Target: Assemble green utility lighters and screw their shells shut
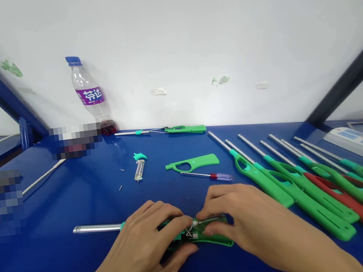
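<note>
An opened green stick lighter lies on the blue table in front of me, its metal tube pointing left. My left hand is closed round the trigger end, fingertips near the small inner parts and wires. At the handle end, my right hand pinches a clear fuel tank seated in the green half shell, thumb below and fingers above. Beyond the hands lie a loose green shell half, a screwdriver with a clear-and-red handle, another clear tank and a teal trigger piece.
Several assembled lighters, green and red, lie in a row at right, beside a white power strip. Another opened lighter rests by the wall. A drink bottle stands back left. Two small screws lie left of the tank.
</note>
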Demonstrator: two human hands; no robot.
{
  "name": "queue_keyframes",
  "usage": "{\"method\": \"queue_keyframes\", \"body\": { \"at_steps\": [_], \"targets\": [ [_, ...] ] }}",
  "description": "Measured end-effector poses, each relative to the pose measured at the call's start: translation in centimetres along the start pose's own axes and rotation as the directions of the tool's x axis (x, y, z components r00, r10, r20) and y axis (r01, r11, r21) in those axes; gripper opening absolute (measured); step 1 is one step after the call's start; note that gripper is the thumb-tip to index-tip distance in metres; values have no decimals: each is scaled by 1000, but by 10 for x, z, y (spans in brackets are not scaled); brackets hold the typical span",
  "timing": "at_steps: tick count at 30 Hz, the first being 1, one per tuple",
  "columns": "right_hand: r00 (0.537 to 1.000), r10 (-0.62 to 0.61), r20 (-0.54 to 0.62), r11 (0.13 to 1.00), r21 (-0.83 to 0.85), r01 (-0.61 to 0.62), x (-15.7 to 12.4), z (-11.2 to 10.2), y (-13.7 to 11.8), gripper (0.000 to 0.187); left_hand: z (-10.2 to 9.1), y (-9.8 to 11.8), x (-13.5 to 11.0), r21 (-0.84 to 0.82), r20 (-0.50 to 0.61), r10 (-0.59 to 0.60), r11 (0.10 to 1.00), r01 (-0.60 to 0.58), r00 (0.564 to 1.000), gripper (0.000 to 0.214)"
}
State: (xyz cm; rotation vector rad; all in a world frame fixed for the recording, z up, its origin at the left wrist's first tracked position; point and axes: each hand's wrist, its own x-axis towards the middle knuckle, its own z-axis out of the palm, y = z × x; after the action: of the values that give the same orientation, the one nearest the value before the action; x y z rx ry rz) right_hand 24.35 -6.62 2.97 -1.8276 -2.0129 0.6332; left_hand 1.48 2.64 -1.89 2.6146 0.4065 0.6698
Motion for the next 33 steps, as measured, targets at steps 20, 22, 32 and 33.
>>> {"method": "queue_keyframes", "body": {
  "at_steps": [20, 22, 32, 33],
  "targets": [
    [999, 22, -26, 999, -34, -23, 2, 9, -3, 19, 1, -3, 3, -2, -2, 40, 999, -40, 999, 10],
    [999, 24, -26, 999, -21, -24, 2, 9, -3, 19, 2, -4, 2, -11, -7, 45, 999, -45, 999, 9],
    [999, -31, -24, 998, -52, 29, -5, 3, 2, 14, -19, -2, -1, 82, 15, -27, 996, 25, 1000, 27],
    [998, -39, -48, 997, -68, 36, -5, 3, 3, 11, -23, -4, -3, 125, 1, -47, 991, 46, 999, 30]
  ]
}}
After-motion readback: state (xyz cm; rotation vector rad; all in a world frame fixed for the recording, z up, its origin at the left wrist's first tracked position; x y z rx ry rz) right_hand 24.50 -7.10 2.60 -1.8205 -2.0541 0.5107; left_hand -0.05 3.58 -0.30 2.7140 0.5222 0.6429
